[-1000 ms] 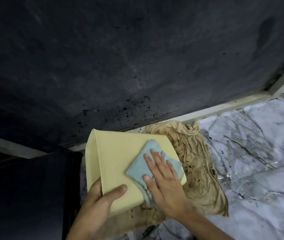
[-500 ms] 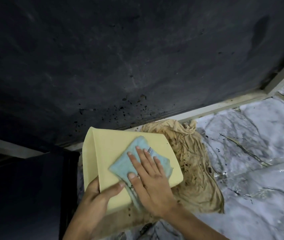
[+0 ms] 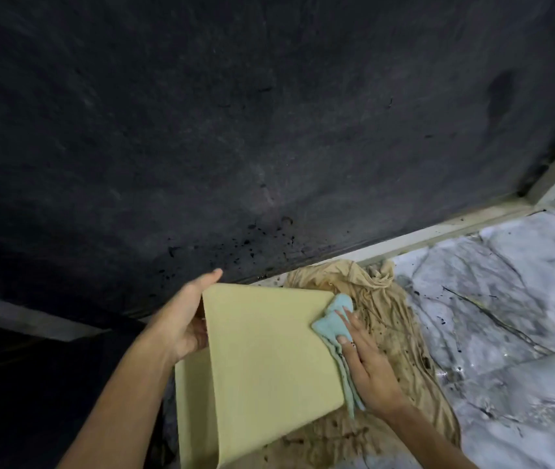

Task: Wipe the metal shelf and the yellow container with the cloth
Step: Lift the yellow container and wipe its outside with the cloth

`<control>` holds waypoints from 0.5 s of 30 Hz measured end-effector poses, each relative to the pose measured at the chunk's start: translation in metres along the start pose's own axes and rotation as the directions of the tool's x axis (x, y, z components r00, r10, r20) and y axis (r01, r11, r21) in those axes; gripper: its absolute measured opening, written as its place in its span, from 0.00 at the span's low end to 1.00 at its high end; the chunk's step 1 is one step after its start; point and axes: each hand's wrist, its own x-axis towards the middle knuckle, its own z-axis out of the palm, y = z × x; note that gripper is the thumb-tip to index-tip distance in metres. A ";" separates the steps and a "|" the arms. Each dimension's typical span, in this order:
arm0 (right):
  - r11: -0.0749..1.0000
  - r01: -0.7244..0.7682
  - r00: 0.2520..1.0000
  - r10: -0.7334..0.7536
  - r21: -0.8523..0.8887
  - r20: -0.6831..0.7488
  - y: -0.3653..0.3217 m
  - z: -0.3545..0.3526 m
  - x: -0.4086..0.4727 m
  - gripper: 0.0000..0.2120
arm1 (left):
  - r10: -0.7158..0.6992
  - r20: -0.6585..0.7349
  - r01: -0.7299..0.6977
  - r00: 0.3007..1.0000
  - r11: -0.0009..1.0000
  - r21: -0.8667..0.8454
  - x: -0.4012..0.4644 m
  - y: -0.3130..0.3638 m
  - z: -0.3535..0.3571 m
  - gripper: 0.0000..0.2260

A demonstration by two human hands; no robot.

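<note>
Head view, the only one: the yellow container [image 3: 269, 360] is lifted off the surface and tipped so that one broad flat face looks up toward the camera, with a narrower side face falling away at lower left. That tilt seems chosen to present the wide face and its right edge to the wiping hand. Beneath it lies a stained beige rag [image 3: 387, 319], spread over the marbled sheet [image 3: 506, 299] that covers the surface, probably to catch dirt coming off the container. A large dark panel [image 3: 235, 130], speckled with black spots near its lower edge, fills the upper part of the view. Whether this is the metal shelf cannot be told from here.

The left hand [image 3: 184, 323] holds the container by its far left edge. The palm is cupped against the side and the fingers wrap behind, out of sight, while the thumb points up past the top corner. The left forearm comes up from the bottom left, so this hand acts as the steadying support that carries the weight.

The right hand [image 3: 364, 360] is laid nearly flat, fingers extended and together, pressing the light blue cloth [image 3: 333, 323] against the container's right edge. The cloth is bunched near the upper right corner and trails down along the edge under the palm. It is pinned by pressure rather than pinched in a fist. The right forearm enters from the lower right, with the wrist roughly in line with that edge.
</note>
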 end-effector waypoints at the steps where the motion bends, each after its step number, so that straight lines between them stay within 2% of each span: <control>1: 1.000 0.016 1.000 -0.016 0.000 -0.002 0.002 0.000 0.001 0.20 | 0.040 -0.050 -0.043 0.998 0.998 -0.056 0.010 0.005 0.000 0.24; 3: 1.000 0.031 0.999 -0.031 -0.004 -0.019 0.005 0.000 0.002 0.20 | 0.066 -0.138 -0.081 0.988 0.991 -0.104 0.047 0.004 -0.002 0.34; 5: 0.999 -0.050 0.995 0.049 -0.006 -0.081 0.005 0.000 0.002 0.22 | 0.081 -0.201 -0.086 0.976 0.996 -0.013 0.053 0.004 0.003 0.40; 7: 0.965 -0.251 0.942 0.261 0.075 -0.213 0.009 -0.002 0.000 0.27 | 0.115 -0.239 -0.107 0.964 0.993 0.042 0.026 0.006 0.018 0.32; 8: 0.921 -0.359 0.880 0.389 0.153 -0.274 0.013 -0.006 -0.002 0.26 | 0.142 -0.234 -0.128 0.962 0.989 0.074 0.008 0.000 0.021 0.27; 10: 0.841 -0.417 0.787 0.524 0.346 -0.325 0.012 -0.024 -0.005 0.25 | 0.236 -0.167 -0.217 0.957 0.968 0.123 -0.020 -0.017 0.019 0.20; 12: 0.806 -0.393 0.767 0.553 0.443 -0.326 -0.008 -0.047 -0.010 0.25 | 0.369 -0.064 -0.359 0.927 0.925 0.126 -0.039 -0.038 0.016 0.11; 15: 0.879 -0.298 0.826 0.433 0.373 -0.361 -0.059 -0.073 -0.013 0.24 | 0.451 -0.012 -0.448 0.892 0.889 0.100 -0.049 -0.062 0.016 0.11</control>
